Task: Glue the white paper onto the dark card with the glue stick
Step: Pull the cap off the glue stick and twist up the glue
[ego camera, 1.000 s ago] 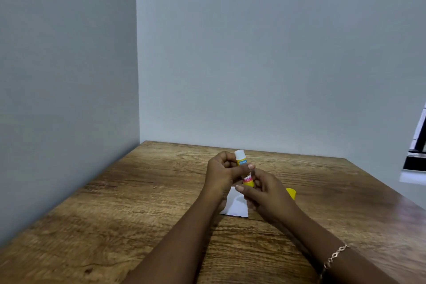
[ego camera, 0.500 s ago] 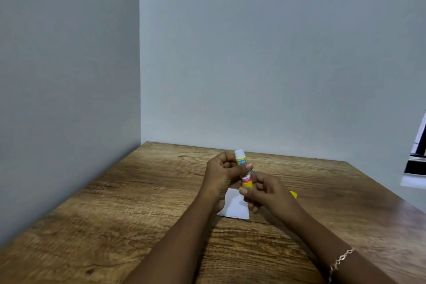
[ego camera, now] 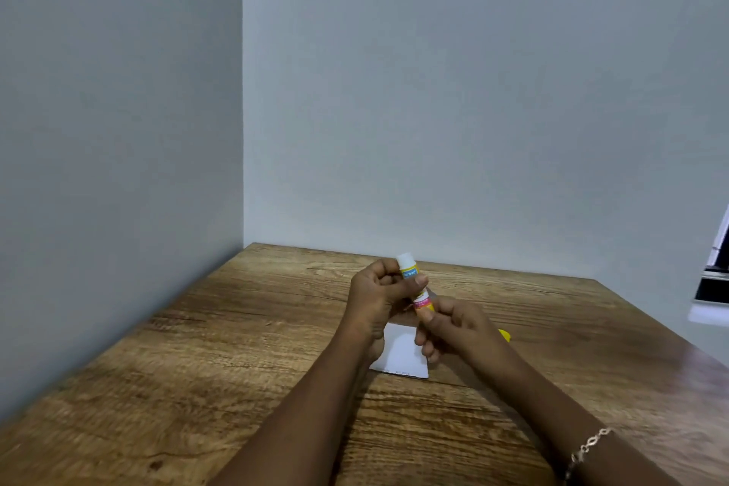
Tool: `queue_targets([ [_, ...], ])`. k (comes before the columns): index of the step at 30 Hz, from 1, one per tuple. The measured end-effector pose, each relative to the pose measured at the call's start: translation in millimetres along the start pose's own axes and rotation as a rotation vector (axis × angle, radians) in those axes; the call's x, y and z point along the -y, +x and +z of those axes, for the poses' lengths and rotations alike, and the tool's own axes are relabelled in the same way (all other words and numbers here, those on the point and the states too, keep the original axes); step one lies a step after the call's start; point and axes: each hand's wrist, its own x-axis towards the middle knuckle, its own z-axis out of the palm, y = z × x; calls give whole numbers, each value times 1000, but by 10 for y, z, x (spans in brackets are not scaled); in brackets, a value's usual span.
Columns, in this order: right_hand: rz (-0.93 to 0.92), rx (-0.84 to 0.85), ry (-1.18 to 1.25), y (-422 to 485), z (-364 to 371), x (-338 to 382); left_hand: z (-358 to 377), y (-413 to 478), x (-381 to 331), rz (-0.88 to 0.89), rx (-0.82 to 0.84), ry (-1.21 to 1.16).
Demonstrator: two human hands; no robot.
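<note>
Tilted glue stick [ego camera: 409, 271] above white paper [ego camera: 402, 355]

1. Open table [ego camera: 236, 347] wood lies left of the left grip [ego camera: 374, 296].
2. It and the right grip [ego camera: 453, 324] hang over the white paper [ego camera: 402, 357], blocking it from above.
3. A yellow cap [ego camera: 505, 335] lies beside the right grip.
4. Walls [ego camera: 118, 170] bound the table's left and far edges.

I got soft, rather dim light, with a pale sheen at the right edge of the wooden table [ego camera: 236, 347]. Its near surface was smeared with blur, and the label on the glue stick [ego camera: 409, 271] was too soft to read.
</note>
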Motion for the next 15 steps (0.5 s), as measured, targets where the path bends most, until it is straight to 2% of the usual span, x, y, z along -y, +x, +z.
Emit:
queue_targets([
  [3, -115, -194, -185, 44, 55, -32, 7, -4, 31, 16, -27, 29],
  [6, -109, -212, -197, 53, 55, -26, 14, -7, 35, 11, -15, 31],
  [8, -62, -140, -106, 39, 56, -26, 9, -6, 11, -2, 11, 5],
  [12, 71, -26, 280, 33, 32, -30, 22, -9, -14, -13, 38, -25],
  [15, 95, -30, 313, 28, 30, -38, 26, -11, 11, 13, -13, 9],
])
